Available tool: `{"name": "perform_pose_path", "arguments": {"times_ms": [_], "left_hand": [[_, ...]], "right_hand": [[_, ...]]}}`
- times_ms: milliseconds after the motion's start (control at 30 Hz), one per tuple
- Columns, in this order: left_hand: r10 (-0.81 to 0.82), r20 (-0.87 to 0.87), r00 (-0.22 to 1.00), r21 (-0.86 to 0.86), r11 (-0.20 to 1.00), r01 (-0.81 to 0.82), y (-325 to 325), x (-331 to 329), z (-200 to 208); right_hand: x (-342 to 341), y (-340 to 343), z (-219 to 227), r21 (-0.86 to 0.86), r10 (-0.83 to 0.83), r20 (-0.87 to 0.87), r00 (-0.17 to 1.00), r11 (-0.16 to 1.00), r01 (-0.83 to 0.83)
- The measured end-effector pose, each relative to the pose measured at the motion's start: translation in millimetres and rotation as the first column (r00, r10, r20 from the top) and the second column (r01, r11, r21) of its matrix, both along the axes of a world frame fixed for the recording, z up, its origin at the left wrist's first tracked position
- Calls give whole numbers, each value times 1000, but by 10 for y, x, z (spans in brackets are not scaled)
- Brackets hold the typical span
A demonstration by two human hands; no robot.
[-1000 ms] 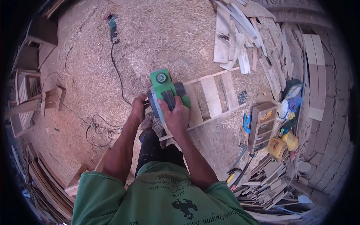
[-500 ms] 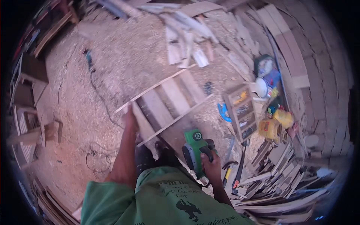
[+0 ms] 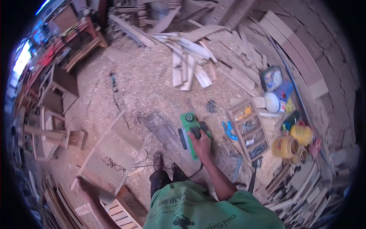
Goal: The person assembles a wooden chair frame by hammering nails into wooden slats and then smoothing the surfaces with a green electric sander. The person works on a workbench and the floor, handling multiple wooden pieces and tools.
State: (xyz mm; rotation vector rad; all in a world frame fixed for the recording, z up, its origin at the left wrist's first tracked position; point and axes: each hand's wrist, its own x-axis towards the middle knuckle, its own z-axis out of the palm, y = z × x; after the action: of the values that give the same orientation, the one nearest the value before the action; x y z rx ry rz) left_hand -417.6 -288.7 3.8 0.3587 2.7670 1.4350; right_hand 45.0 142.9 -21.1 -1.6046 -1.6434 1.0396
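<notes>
My right hand (image 3: 201,144) is closed around the black handle of a green electric planer (image 3: 189,122), which is low over the floor in front of my feet. A slatted wooden frame (image 3: 126,136), with two long rails and boards across them, slants over the floor on my left. At its near outer corner is my left hand (image 3: 84,187), closed on the end of the rail; blur hides its separate fingers. A dark cord trails from the planer's rear.
On the right stands a wooden tray (image 3: 244,131) of hardware, beside blue pliers-like handles (image 3: 229,130) and yellow jars (image 3: 285,147). Wood offcuts (image 3: 190,57) lie ahead and scrap strips (image 3: 295,187) at lower right. Small wooden furniture (image 3: 61,89) lines the left. A slatted piece (image 3: 120,213) lies near my left forearm.
The wooden frame has swung from in front of me to my left, with my left hand on it. The planer has moved forward in my right hand. The view has shifted as well.
</notes>
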Motion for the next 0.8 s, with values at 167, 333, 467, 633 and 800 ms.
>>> {"name": "perform_pose_path", "arguments": {"times_ms": [167, 333, 467, 633, 800], "left_hand": [[120, -397, 910, -453, 837, -307, -1095, 1024, 262], [483, -23, 876, -136, 866, -481, -1612, 1735, 283], [568, 365, 737, 294, 681, -671, -1724, 2114, 297], [664, 228, 712, 186, 688, -702, -1496, 2371, 602], [725, 376, 577, 0, 622, -783, -2035, 2560, -18]], "right_hand": [[-774, 938, -585, 151, 58, 10, 998, 987, -59], [-1255, 1423, -863, 98, 96, 183, 978, 989, -115], [-1305, 1731, -1183, 114, 153, 123, 981, 979, -167], [-1269, 1784, -1215, 78, 161, -127, 979, 985, -152], [-1333, 527, -646, 467, 93, 554, 827, 788, -402]]}}
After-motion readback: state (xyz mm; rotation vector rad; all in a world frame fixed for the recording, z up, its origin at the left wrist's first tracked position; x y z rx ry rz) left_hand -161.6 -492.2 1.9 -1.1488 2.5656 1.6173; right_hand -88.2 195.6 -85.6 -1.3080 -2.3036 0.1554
